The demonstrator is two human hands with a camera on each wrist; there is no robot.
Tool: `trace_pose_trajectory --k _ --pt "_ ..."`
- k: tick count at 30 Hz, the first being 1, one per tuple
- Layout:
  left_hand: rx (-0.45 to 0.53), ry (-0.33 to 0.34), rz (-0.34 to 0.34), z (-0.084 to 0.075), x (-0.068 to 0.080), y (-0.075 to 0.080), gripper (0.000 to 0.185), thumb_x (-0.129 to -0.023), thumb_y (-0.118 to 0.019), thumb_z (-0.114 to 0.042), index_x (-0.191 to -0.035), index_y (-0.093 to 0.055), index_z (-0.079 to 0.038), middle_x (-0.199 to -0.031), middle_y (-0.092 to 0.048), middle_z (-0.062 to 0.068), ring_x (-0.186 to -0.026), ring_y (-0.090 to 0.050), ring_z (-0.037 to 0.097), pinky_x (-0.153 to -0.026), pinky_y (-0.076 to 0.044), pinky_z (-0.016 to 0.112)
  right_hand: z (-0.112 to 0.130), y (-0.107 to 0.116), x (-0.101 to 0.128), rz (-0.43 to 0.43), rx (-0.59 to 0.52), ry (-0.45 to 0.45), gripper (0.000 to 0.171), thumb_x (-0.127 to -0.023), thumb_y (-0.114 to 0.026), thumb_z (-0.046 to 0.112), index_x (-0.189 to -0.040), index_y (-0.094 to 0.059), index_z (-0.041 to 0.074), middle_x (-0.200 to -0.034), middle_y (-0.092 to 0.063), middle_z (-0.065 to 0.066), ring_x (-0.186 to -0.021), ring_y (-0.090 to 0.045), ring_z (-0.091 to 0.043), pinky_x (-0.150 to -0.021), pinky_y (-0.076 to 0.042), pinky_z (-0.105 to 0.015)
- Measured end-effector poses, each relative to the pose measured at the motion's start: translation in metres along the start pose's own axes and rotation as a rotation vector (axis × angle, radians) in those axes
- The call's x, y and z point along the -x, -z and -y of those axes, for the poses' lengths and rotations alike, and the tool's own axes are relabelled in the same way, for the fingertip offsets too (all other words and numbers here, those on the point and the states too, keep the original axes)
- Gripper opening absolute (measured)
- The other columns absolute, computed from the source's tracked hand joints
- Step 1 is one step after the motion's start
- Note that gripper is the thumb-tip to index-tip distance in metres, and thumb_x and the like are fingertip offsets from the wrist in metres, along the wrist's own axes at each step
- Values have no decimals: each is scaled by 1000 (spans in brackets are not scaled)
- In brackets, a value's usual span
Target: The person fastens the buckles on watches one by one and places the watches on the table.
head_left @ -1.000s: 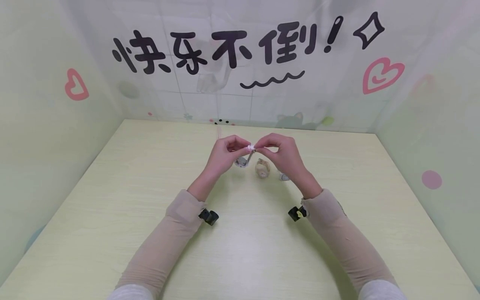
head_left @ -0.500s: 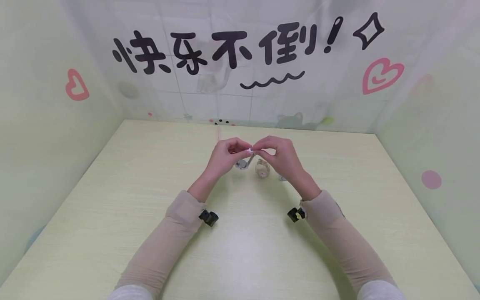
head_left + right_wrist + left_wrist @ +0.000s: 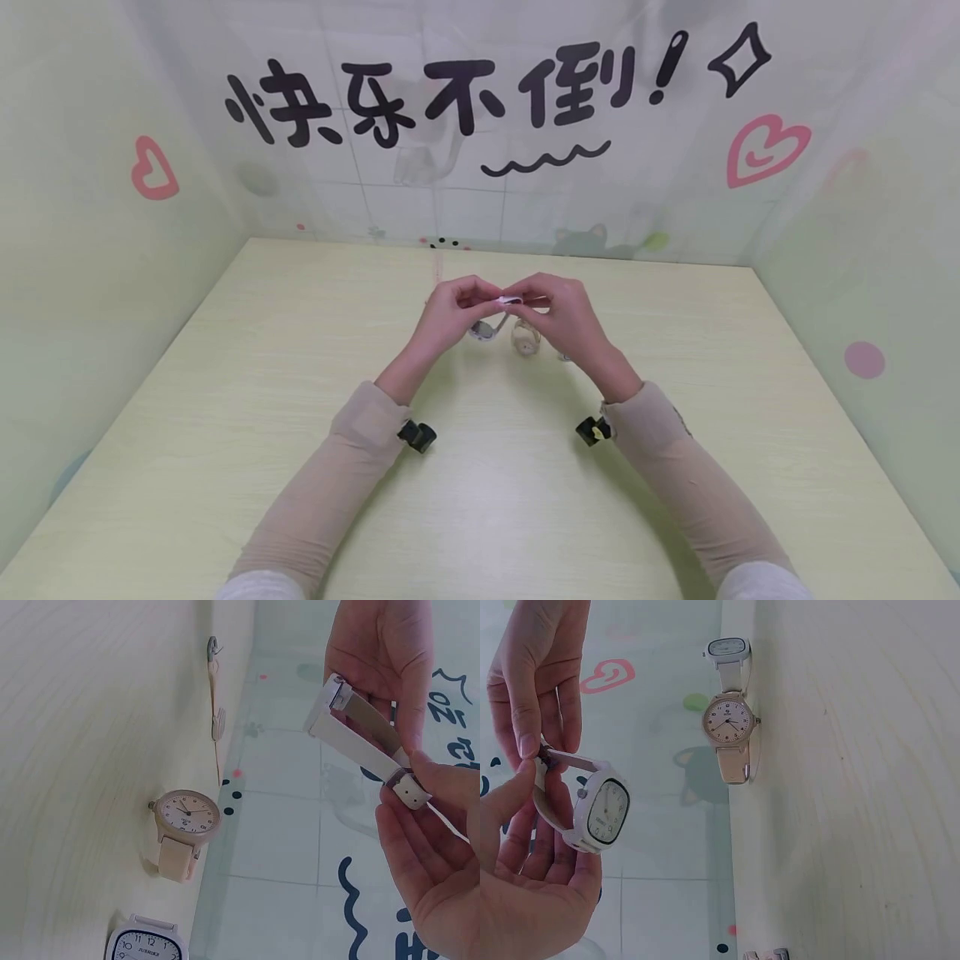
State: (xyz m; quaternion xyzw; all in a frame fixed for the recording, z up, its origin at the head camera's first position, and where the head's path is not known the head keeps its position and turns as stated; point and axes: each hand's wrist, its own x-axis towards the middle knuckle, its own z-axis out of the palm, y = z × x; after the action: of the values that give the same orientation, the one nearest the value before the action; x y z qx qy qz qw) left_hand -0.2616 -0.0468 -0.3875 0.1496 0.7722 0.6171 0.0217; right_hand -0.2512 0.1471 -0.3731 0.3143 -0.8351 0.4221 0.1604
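A white wristwatch [image 3: 607, 812] with a squarish face hangs between both hands, held up off the table, its strap bent into a loop. My left hand [image 3: 448, 310] pinches the strap [image 3: 364, 746] near its joined ends. My right hand [image 3: 562, 307] pinches the strap end with the punched holes [image 3: 412, 793], at the buckle. Fingertips of both hands almost meet there and partly hide the buckle. Just beyond the hands, a round beige watch [image 3: 187, 812] stands on the table on its closed strap. Beside it is another white squarish watch [image 3: 146, 945], mostly behind my right hand in the head view.
Behind the left hand, a thin pink strap [image 3: 215, 697] with a metal buckle lies near the table's back edge. A pale wooden table [image 3: 480, 467] spreads below, enclosed by printed curtain walls [image 3: 480, 200] at the back and sides.
My right fingers have shifted slightly left and down along the strap, and more of the white strap end now shows between the hands. The left hand has dipped slightly. The other watches stay put.
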Motion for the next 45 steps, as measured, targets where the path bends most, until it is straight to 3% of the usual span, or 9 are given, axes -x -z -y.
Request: trace_pose_trajectory --k 4,13,19,24,29,34,37,40,45 --pt "10 -3 25 -1 1 1 23 -93 -71 -13 -113 -70 -2 -113 -72 16 -96 -71 13 -94 -58 41 2 -1 0 -47 -12 3 16 -86 -77 9 -100 -76 3 -96 -76 -10 -88 -73 -20 -78 -61 -25" --pt "-8 -12 46 -2 0 6 24 -93 -71 -14 -114 -70 -2 -112 -73 16 -96 -71 17 -86 -58 33 1 -2 2 -147 -25 47 15 -84 -78 5 -98 -76 -1 -94 -77 -15 -86 -76 -26 -76 -62 -31" --pt "-23 -27 20 -3 1 6 22 -92 -72 -14 -110 -72 -3 -110 -74 15 -91 -70 9 -83 -57 28 -1 -4 3 -140 -3 70 14 -85 -77 7 -97 -78 0 -94 -78 -14 -85 -76 -24 -76 -62 -29" --pt "-58 -30 1 -2 2 5 21 -92 -72 -15 -111 -73 -4 -109 -74 14 -94 -70 14 -83 -58 28 -2 -5 2 -92 4 27 17 -85 -77 7 -102 -76 0 -97 -77 -13 -87 -76 -24 -76 -62 -30" --pt "-264 -124 -100 -9 5 0 21 -91 -74 -23 -107 -75 -9 -107 -72 9 -98 -68 22 -91 -57 33 -1 -6 2 -129 43 29 17 -85 -78 8 -100 -76 1 -96 -77 -13 -87 -76 -23 -78 -62 -31" --pt "-606 -196 -218 -20 11 -5 21 -91 -74 -32 -100 -76 -14 -96 -70 2 -89 -67 22 -77 -54 33 0 -7 1 -186 82 56 16 -85 -78 7 -99 -76 0 -95 -77 -13 -85 -75 -23 -78 -62 -30" --pt "-691 -197 -230 -24 12 -7 19 -91 -73 -31 -98 -77 -14 -93 -72 1 -84 -67 18 -72 -55 31 1 -9 1 -205 103 67 16 -85 -78 6 -100 -76 0 -95 -78 -13 -85 -75 -22 -78 -62 -29" --pt "-617 -156 -210 -25 11 -7 17 -91 -74 -28 -98 -77 -13 -93 -74 1 -84 -68 17 -74 -57 30 2 -10 2 -213 122 76 16 -85 -78 7 -100 -76 1 -95 -78 -12 -85 -75 -22 -79 -62 -30" --pt "-339 -16 -124 -23 6 0 17 -91 -74 -24 -100 -77 -9 -96 -77 7 -84 -68 18 -74 -56 28 3 -11 2 -201 163 82 15 -85 -78 7 -99 -76 1 -94 -78 -11 -86 -76 -22 -79 -62 -31"
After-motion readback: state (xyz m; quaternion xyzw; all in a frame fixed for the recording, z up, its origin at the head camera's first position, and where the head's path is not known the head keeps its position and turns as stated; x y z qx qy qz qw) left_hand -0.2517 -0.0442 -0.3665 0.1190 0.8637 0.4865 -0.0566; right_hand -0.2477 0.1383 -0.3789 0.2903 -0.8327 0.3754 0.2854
